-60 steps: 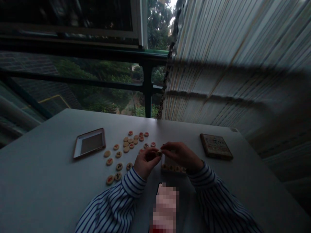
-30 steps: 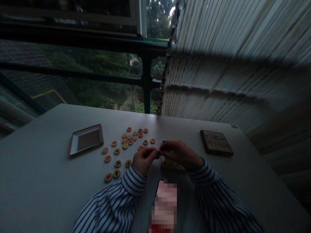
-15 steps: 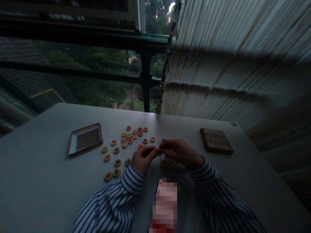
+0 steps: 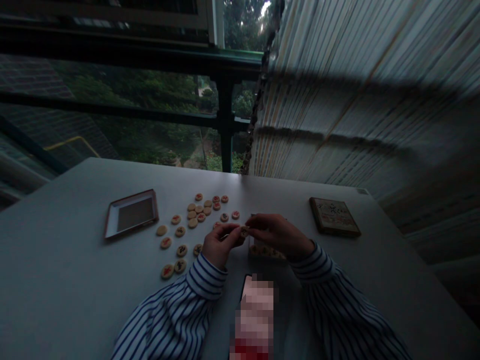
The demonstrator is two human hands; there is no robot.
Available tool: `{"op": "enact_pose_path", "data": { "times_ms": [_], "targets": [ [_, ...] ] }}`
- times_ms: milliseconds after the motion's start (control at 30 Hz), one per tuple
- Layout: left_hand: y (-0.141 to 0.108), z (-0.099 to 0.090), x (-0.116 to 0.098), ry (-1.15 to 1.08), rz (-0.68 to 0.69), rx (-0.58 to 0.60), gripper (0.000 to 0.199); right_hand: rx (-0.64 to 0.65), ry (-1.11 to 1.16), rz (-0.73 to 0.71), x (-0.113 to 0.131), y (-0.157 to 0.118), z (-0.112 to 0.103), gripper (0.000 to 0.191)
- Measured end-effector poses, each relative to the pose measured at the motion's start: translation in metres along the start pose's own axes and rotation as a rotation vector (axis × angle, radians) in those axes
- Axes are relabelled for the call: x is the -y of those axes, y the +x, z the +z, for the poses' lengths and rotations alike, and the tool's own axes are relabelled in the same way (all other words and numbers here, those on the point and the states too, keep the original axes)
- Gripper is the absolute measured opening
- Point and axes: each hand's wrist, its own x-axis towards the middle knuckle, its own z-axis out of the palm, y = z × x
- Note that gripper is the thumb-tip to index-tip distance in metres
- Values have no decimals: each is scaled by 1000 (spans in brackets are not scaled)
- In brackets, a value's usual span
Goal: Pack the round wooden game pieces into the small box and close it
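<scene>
Between the fingertips of both hands is a round Chinese chess piece point(image 4: 244, 231) with a dark character on its face. My left hand point(image 4: 221, 243) pinches its left edge, and my right hand point(image 4: 275, 235) pinches it from the right. Beneath the right hand sits an open box point(image 4: 252, 256) with a row of chess pieces point(image 4: 264, 251) along its near side; the hand hides much of its inside. Left of my hands, several loose chess pieces point(image 4: 182, 251) lie on the table, some with red or black characters up, others plain side up.
A shallow open box lid point(image 4: 112, 223) lies on the white table point(image 4: 75, 280) at the left. On the right rests a closed box with a printed cover point(image 4: 333, 216). A phone point(image 4: 245, 287), its screen blurred, lies in front of me. Beyond the table are a window and a striped curtain point(image 4: 307, 125).
The chess piece has turned between my fingers, so its dark character now shows more. Both hands stay in nearly the same place.
</scene>
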Motion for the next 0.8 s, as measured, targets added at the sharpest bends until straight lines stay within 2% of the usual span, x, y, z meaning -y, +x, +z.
{"op": "enact_pose_path", "data": {
  "times_ms": [200, 433, 800],
  "targets": [
    [-2, 1, 1, -42, -43, 4, 34, -11, -14, -28, 3, 1, -2, 21],
    [-2, 0, -1, -39, -101, 64, 36, 7, 7, -27, 1, 1, -2, 22],
    [-3, 2, -4, -42, -142, 31, 38, 36, 44, -17, 2, 2, -3, 23]
  ]
}}
